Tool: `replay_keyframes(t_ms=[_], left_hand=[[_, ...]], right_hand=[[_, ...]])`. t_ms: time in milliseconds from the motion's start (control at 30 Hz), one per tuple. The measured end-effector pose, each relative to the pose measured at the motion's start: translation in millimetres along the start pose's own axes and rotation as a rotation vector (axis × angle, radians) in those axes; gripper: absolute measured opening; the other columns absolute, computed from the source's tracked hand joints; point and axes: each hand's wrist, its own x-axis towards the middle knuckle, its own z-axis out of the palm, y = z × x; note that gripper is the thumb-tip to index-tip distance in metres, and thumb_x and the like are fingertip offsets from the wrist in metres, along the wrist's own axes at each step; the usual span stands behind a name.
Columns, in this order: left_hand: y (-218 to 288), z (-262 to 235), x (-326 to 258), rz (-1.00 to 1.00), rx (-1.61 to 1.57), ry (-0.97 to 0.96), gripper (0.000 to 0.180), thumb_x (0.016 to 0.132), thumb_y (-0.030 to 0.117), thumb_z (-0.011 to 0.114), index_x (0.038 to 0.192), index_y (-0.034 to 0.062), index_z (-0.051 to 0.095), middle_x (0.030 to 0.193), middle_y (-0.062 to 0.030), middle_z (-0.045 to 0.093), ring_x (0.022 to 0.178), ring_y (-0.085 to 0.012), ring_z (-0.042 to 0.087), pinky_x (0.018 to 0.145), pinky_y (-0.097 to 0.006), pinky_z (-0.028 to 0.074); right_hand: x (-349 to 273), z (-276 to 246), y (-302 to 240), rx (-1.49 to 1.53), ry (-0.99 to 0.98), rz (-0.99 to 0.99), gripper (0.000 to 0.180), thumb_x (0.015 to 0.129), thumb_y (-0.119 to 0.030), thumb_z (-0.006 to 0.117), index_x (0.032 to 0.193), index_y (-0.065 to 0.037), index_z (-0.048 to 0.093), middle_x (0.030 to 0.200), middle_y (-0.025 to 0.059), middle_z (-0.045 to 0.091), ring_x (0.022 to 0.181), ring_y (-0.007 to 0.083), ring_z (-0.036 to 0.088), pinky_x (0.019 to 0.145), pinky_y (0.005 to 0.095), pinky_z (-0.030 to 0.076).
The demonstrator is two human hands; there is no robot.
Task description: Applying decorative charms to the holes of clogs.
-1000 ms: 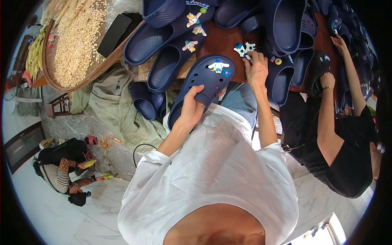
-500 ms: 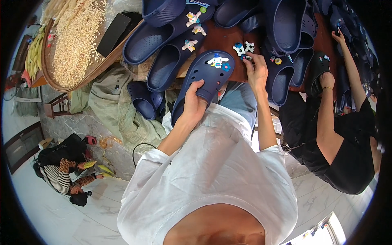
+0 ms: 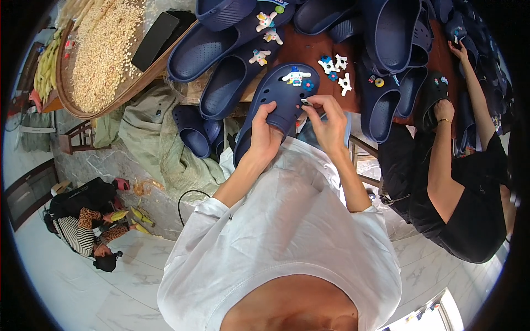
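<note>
My left hand (image 3: 266,137) is closed round the open heel end of a navy clog (image 3: 276,113), thumb on its upper. A white puppy-like charm (image 3: 296,76) and a blue flower charm (image 3: 308,85) sit on the clog near the toe. My right hand (image 3: 331,122) pinches a small shoe charm (image 3: 305,102), dark with a pale edge, close against the clog's right side. The fingers partly cover it, so its shape and whether it touches a hole cannot be made out. Just beyond lie several loose charms (image 3: 328,65) on the reddish-brown tabletop (image 3: 314,48).
Navy clogs with charms (image 3: 223,88) stand at left, more clogs (image 3: 380,113) at right. A basket (image 3: 66,96) of pale kernels carries a black phone (image 3: 152,47). Beside me, a co-worker in black (image 3: 458,204) has a hand in a dark clog. Another person (image 3: 83,226) handles corn.
My right hand has come from the loose charms toward me and left, to the clog's side, with a small charm in its fingertips. A white charm it covered now shows on the table.
</note>
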Motion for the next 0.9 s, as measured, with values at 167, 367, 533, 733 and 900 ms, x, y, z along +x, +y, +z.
replay_keyframes(t_ms=[167, 367, 533, 733, 900], left_hand=[[0, -4, 1, -0.011, -0.007, -0.002, 0.047, 0.088, 0.018, 0.048, 0.128, -0.0052, 0.041, 0.125, -0.0185, 0.055, 0.114, -0.0272, 0.057, 0.102, -0.041, 0.043], [-2, -4, 1, -0.027, 0.0, -0.023, 0.048, 0.088, 0.018, 0.048, 0.128, -0.0068, 0.04, 0.125, -0.0194, 0.054, 0.114, -0.0278, 0.056, 0.102, -0.041, 0.042], [-4, -3, 0, -0.019, 0.013, -0.1, 0.05, 0.088, 0.017, 0.048, 0.129, -0.0077, 0.039, 0.126, -0.0202, 0.053, 0.115, -0.0283, 0.055, 0.105, -0.042, 0.04], [-5, -6, 0, -0.02, 0.002, -0.129, 0.05, 0.087, 0.016, 0.048, 0.13, -0.0068, 0.039, 0.127, -0.0189, 0.053, 0.117, -0.0278, 0.054, 0.106, -0.041, 0.039], [-7, -4, -3, -0.013, 0.024, -0.152, 0.048, 0.086, 0.011, 0.049, 0.13, -0.0063, 0.04, 0.126, -0.0175, 0.054, 0.117, -0.0266, 0.054, 0.106, -0.04, 0.039]], right_hand=[[-3, 2, -10, 0.051, 0.03, 0.013, 0.016, 0.075, 0.003, 0.071, 0.088, -0.002, 0.064, 0.089, 0.0064, 0.065, 0.063, 0.0152, 0.06, 0.059, 0.0281, 0.047], [-4, 1, -5, 0.312, 0.045, 0.262, 0.015, 0.077, 0.004, 0.07, 0.09, -0.001, 0.065, 0.09, 0.0074, 0.066, 0.072, 0.0128, 0.064, 0.064, 0.027, 0.052], [3, 2, 0, 0.094, 0.1, 0.12, 0.016, 0.076, 0.003, 0.071, 0.092, -0.002, 0.067, 0.094, 0.0086, 0.068, 0.079, 0.0164, 0.065, 0.067, 0.0287, 0.052], [5, 0, -10, -0.162, 0.073, -0.082, 0.011, 0.077, -0.001, 0.069, 0.087, -0.004, 0.07, 0.092, 0.0078, 0.069, 0.088, 0.0235, 0.064, 0.076, 0.0326, 0.05], [7, -5, -1, 0.02, 0.022, 0.114, 0.013, 0.08, 0.0, 0.066, 0.092, -0.003, 0.069, 0.089, 0.0074, 0.069, 0.085, 0.0181, 0.065, 0.073, 0.0292, 0.051]])
